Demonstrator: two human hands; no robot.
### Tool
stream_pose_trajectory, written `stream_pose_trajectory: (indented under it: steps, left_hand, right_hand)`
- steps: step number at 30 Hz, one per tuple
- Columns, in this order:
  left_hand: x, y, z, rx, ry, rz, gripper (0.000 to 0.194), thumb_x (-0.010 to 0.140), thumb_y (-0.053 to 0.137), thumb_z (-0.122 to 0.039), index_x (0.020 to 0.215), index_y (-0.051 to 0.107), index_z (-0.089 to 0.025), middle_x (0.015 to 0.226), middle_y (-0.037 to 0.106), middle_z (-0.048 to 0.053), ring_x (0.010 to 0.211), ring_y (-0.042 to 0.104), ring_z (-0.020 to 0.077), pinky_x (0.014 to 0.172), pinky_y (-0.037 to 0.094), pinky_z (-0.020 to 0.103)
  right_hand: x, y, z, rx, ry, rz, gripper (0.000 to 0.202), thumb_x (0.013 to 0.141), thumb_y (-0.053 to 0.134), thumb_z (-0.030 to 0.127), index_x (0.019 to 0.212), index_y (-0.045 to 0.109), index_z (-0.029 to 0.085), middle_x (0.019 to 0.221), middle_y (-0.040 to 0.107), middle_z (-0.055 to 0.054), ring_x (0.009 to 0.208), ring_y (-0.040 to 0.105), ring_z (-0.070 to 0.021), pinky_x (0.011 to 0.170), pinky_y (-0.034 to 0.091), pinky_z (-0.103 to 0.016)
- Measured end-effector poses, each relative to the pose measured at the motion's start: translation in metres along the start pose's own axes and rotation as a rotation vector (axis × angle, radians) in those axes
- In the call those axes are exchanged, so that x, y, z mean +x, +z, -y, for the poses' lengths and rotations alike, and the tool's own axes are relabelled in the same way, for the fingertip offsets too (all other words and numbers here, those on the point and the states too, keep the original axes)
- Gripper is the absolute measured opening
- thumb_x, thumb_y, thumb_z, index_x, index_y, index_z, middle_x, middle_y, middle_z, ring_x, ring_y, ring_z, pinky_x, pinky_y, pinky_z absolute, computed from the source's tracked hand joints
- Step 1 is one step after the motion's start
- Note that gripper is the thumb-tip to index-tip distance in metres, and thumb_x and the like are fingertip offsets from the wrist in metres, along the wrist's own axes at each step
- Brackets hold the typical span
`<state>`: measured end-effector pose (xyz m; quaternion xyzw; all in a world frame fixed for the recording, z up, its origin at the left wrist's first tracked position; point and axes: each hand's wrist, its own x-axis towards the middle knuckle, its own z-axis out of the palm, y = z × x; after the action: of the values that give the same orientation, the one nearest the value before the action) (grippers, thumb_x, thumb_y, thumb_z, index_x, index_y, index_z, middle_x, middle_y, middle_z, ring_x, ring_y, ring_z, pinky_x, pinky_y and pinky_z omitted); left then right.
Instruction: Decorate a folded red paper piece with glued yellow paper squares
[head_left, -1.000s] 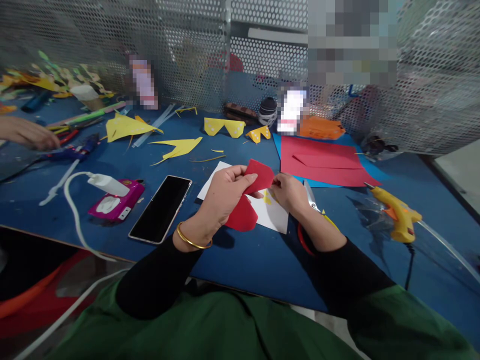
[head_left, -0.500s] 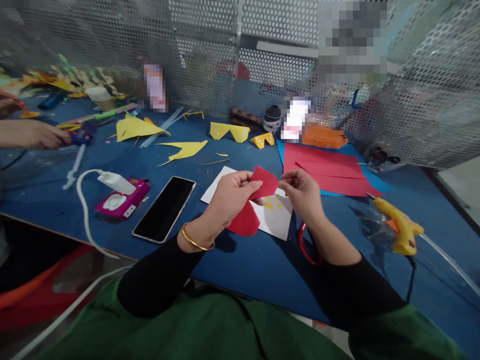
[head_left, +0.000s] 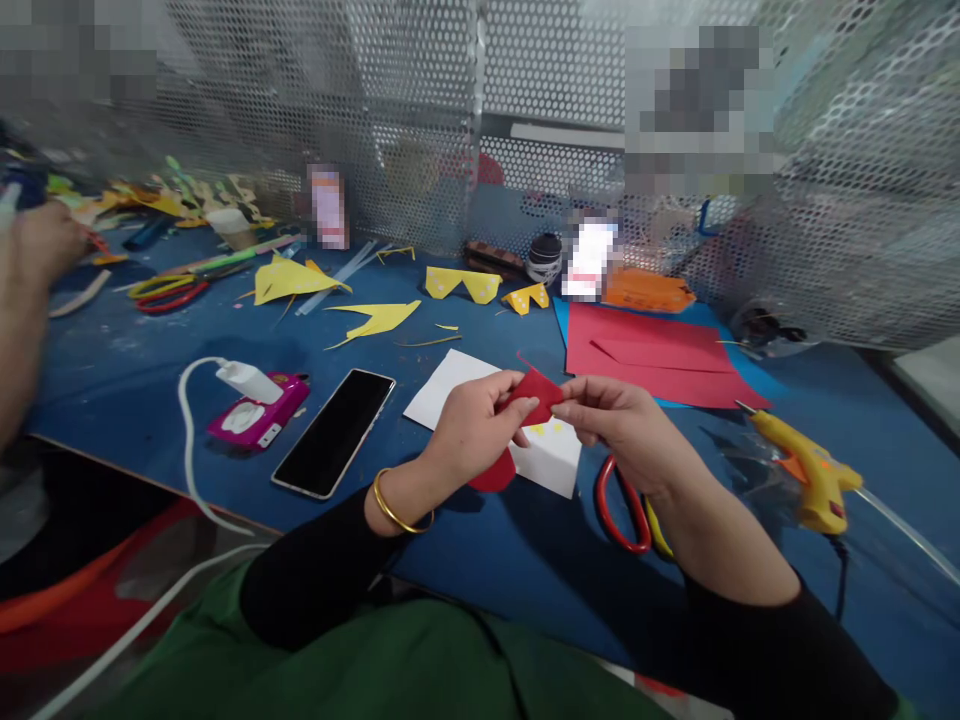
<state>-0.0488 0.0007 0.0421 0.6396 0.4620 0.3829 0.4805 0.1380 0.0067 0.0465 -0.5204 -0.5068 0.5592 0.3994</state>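
Red paper cutout (head_left: 534, 392) pinched above white sheet (head_left: 450, 390): left hand (head_left: 474, 432) gripping left edge between thumb and fingers, right hand (head_left: 622, 425) nipping right tip with closed fingertips. Right of sheet, scissors (head_left: 626, 505), then glue gun (head_left: 806, 470). Likely to tear or crease if tugged apart.

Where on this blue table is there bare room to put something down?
Bare blue table lies left of the pink charger box, and again along the near edge between the red-handled scissors and the yellow glue gun. The back is crowded with yellow paper cut-outs and red paper sheets.
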Motion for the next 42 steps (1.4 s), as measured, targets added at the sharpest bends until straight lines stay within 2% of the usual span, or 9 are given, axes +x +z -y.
stream_pose_trajectory:
  steps: [4, 7, 9, 11, 14, 18, 21, 25, 42]
  left_hand:
    - [0.003, 0.000, -0.002, -0.105, -0.069, -0.032, 0.033, 0.086, 0.067, -0.025, 0.117, 0.057, -0.017, 0.097, 0.073, 0.005, 0.054, 0.069, 0.0111, 0.054, 0.052, 0.024]
    - [0.004, -0.002, 0.000, -0.137, -0.063, -0.076, 0.031, 0.085, 0.069, -0.025, 0.109, 0.050, -0.019, 0.117, 0.066, 0.008, 0.051, 0.069, 0.0092, 0.053, 0.052, 0.024]
    - [0.003, -0.002, 0.001, -0.143, -0.033, -0.075, 0.023, 0.086, 0.067, -0.024, 0.100, 0.049, -0.020, 0.120, 0.063, 0.008, 0.052, 0.070, 0.0086, 0.051, 0.050, 0.022]
    - [0.003, -0.003, 0.001, -0.154, -0.015, -0.051, 0.016, 0.087, 0.064, -0.023, 0.091, 0.050, -0.020, 0.114, 0.065, 0.005, 0.056, 0.071, 0.0092, 0.051, 0.049, 0.021]
    - [0.002, -0.004, -0.002, -0.131, -0.033, -0.014, 0.007, 0.088, 0.059, -0.018, 0.082, 0.055, -0.019, 0.088, 0.069, 0.000, 0.061, 0.072, 0.0103, 0.058, 0.052, 0.022]
    - [0.002, -0.003, -0.005, -0.059, -0.069, -0.022, 0.009, 0.088, 0.059, -0.016, 0.085, 0.067, -0.019, 0.067, 0.069, -0.001, 0.061, 0.070, 0.0122, 0.062, 0.053, 0.024]
    - [0.003, -0.003, -0.005, -0.032, -0.073, -0.052, 0.008, 0.087, 0.063, -0.018, 0.089, 0.071, -0.018, 0.066, 0.071, 0.000, 0.061, 0.072, 0.0141, 0.063, 0.053, 0.025]
    - [0.003, -0.002, -0.005, -0.071, -0.082, -0.058, 0.010, 0.087, 0.066, -0.024, 0.090, 0.073, -0.017, 0.068, 0.073, 0.002, 0.060, 0.072, 0.0146, 0.063, 0.054, 0.026]
    - [0.000, 0.000, -0.004, -0.026, -0.049, 0.021, 0.013, 0.092, 0.062, -0.024, 0.089, 0.073, -0.017, 0.070, 0.073, 0.002, 0.059, 0.070, 0.0131, 0.063, 0.053, 0.025]
  right_hand:
    - [0.002, -0.002, -0.001, 0.069, 0.029, -0.045, 0.029, 0.056, 0.087, 0.036, 0.072, 0.070, 0.019, 0.064, 0.060, 0.004, 0.048, 0.039, -0.0050, 0.046, 0.029, -0.024]
    - [0.002, -0.002, -0.001, 0.100, 0.045, -0.062, 0.031, 0.055, 0.087, 0.035, 0.072, 0.068, 0.018, 0.062, 0.059, 0.004, 0.047, 0.041, -0.0048, 0.047, 0.029, -0.024]
    - [0.002, -0.002, -0.001, 0.093, 0.035, -0.055, 0.030, 0.057, 0.086, 0.036, 0.073, 0.068, 0.018, 0.062, 0.059, 0.004, 0.047, 0.041, -0.0050, 0.047, 0.029, -0.024]
    - [0.002, -0.001, -0.001, 0.071, 0.026, -0.045, 0.029, 0.059, 0.084, 0.036, 0.074, 0.067, 0.018, 0.061, 0.058, 0.004, 0.048, 0.040, -0.0055, 0.046, 0.029, -0.025]
    - [0.003, -0.001, -0.003, 0.046, 0.023, -0.052, 0.030, 0.059, 0.083, 0.037, 0.077, 0.067, 0.019, 0.059, 0.057, 0.005, 0.047, 0.039, -0.0060, 0.046, 0.029, -0.025]
    - [0.004, 0.001, -0.007, 0.036, -0.065, -0.179, 0.039, 0.060, 0.084, 0.038, 0.089, 0.065, 0.020, 0.060, 0.058, 0.006, 0.047, 0.042, -0.0072, 0.047, 0.033, -0.026]
    - [0.002, 0.005, -0.008, -0.027, -0.210, -0.264, 0.038, 0.067, 0.080, 0.037, 0.096, 0.062, 0.021, 0.067, 0.063, 0.003, 0.053, 0.051, -0.0097, 0.050, 0.040, -0.027]
    - [-0.003, 0.010, -0.006, -0.115, -0.308, -0.244, 0.032, 0.073, 0.076, 0.035, 0.099, 0.061, 0.022, 0.075, 0.067, 0.001, 0.056, 0.054, -0.0106, 0.051, 0.043, -0.027]
    - [-0.008, 0.011, -0.013, -0.422, -0.366, -0.282, 0.025, 0.079, 0.070, 0.037, 0.097, 0.059, 0.024, 0.078, 0.072, 0.000, 0.063, 0.062, -0.0144, 0.059, 0.046, -0.032]
